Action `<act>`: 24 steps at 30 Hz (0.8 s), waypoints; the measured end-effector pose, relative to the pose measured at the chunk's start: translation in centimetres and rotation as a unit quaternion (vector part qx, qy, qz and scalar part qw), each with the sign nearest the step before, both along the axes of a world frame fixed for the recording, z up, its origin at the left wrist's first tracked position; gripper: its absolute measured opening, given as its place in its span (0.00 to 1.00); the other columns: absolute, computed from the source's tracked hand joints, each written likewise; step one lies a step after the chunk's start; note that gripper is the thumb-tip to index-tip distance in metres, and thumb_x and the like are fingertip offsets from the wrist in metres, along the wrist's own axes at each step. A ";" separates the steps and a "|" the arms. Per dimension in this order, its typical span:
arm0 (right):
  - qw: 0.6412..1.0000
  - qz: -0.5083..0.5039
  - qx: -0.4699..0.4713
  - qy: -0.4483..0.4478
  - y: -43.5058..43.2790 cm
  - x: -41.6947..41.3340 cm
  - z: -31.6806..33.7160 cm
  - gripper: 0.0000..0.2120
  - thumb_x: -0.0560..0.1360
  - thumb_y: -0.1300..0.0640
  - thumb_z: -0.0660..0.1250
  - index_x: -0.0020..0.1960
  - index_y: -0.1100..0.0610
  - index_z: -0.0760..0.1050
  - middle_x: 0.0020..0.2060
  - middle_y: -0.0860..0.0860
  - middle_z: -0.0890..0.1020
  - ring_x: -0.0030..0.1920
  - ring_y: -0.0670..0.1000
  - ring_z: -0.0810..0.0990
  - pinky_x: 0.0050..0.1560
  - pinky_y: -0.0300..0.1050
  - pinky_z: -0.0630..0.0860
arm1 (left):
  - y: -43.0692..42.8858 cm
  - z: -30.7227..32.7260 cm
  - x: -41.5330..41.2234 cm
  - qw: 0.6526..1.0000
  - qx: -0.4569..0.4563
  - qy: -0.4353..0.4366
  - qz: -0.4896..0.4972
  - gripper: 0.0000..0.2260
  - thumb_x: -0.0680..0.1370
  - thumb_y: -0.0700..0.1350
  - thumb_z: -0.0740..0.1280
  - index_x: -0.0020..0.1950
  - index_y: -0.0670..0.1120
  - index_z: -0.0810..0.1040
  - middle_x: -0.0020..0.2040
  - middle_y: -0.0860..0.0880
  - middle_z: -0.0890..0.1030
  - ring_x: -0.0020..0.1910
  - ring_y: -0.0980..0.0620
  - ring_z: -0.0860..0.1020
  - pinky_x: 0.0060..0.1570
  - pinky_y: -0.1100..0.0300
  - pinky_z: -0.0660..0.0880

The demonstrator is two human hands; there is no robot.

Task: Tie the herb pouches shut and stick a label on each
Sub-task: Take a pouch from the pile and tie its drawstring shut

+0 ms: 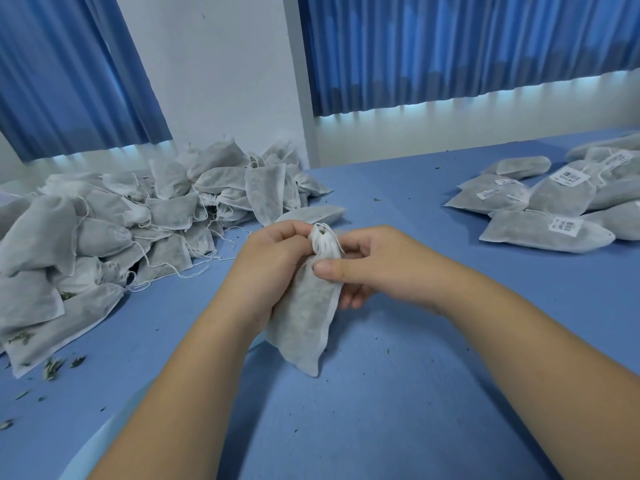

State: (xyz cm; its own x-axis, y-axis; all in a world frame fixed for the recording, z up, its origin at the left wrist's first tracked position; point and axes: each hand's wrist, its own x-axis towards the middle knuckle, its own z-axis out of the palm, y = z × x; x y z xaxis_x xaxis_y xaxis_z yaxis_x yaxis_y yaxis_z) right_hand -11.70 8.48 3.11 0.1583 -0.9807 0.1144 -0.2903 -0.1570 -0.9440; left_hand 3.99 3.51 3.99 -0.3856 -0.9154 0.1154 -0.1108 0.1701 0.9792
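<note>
Left hand [273, 261] and right hand [367, 268] gripping a pouch [304, 317] by its gathered neck, above blue bench [398, 393], unlabelled pile [114, 230] left, labelled pouches [554, 202] right

Pouch labels [565, 226]: barcodes, print too blurry.

Your two bare forearms come in from the bottom edge and meet in the middle. Your left hand [273, 265] curls its fingers round the gathered neck of a pouch [304, 320]. Your right hand [370, 265] pinches it from the other side, thumb pressed on the front, lower fingers curled underneath.
</note>
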 end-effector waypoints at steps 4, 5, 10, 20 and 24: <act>0.995 -0.068 -0.039 0.067 0.0 -0.4 0.2 0.14 0.73 0.50 0.72 0.40 0.61 0.78 0.24 0.47 0.79 0.25 0.46 0.77 0.30 0.37 0.73 | -0.1 -0.1 -0.2 0.998 -0.024 -0.029 0.044 0.11 0.77 0.38 0.63 0.40 0.48 0.84 0.37 0.48 0.83 0.37 0.49 0.78 0.40 0.55 0.73; 0.990 -0.083 -0.054 0.097 0.1 -0.3 0.3 0.15 0.73 0.49 0.72 0.37 0.60 0.76 0.23 0.46 0.78 0.24 0.45 0.75 0.28 0.36 0.72 | -0.1 -0.1 -0.2 0.999 -0.024 -0.025 0.040 0.10 0.78 0.41 0.63 0.43 0.46 0.84 0.39 0.47 0.84 0.41 0.47 0.79 0.43 0.53 0.74; 0.960 -0.105 -0.149 0.212 0.5 0.8 0.6 0.26 0.71 0.46 0.72 0.27 0.54 0.59 0.20 0.39 0.69 0.27 0.41 0.67 0.29 0.41 0.59 | 1.0 0.0 -0.7 0.996 -0.072 -0.030 -0.044 0.19 0.80 0.59 0.60 0.51 0.48 0.84 0.47 0.52 0.86 0.50 0.55 0.83 0.51 0.62 0.76; 0.996 -0.037 -0.080 -0.022 1.2 -1.2 2.2 0.13 0.69 0.54 0.69 0.35 0.65 0.75 0.26 0.54 0.73 0.24 0.47 0.61 0.25 0.36 0.59 | 2.3 0.4 -1.0 0.983 -0.153 -0.053 -0.085 0.27 0.74 0.65 0.56 0.46 0.43 0.80 0.37 0.53 0.80 0.40 0.59 0.77 0.44 0.65 0.71; 0.992 -0.049 -0.097 -0.062 1.0 -2.5 2.3 0.10 0.69 0.53 0.68 0.33 0.58 0.79 0.23 0.50 0.66 0.25 0.48 0.62 0.27 0.38 0.61 | 1.7 0.6 -0.2 0.986 -0.104 -0.081 -0.099 0.11 0.77 0.58 0.69 0.40 0.53 0.82 0.33 0.53 0.81 0.37 0.57 0.78 0.44 0.60 0.72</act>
